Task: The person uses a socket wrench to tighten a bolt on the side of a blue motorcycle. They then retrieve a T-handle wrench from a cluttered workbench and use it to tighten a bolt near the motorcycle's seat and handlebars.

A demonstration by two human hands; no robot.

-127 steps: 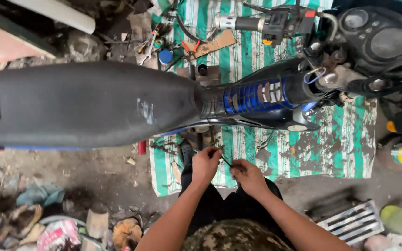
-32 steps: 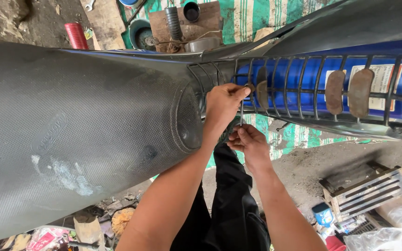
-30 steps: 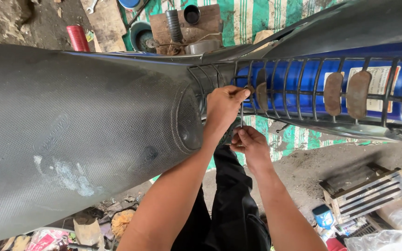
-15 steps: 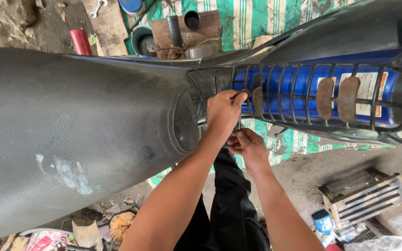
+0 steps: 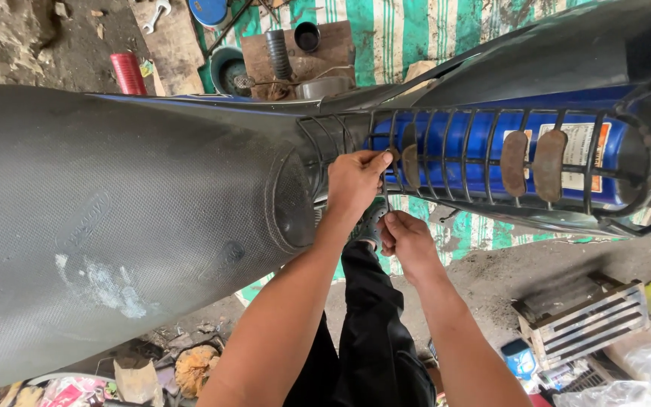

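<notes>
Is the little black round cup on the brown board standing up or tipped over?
Standing up. The small black round cup on the brown wooden board shows its open mouth facing upward toward the camera.

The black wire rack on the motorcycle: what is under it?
Under the wire rack lies the blue body panel with a printed label. The left hand covers the rack's near end, so what lies there is hidden.

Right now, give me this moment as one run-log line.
left hand: pinching wire rack bar | right hand: below, pinching thin strand, too small to identify | seat: left of rack | blue tank: under rack
</notes>
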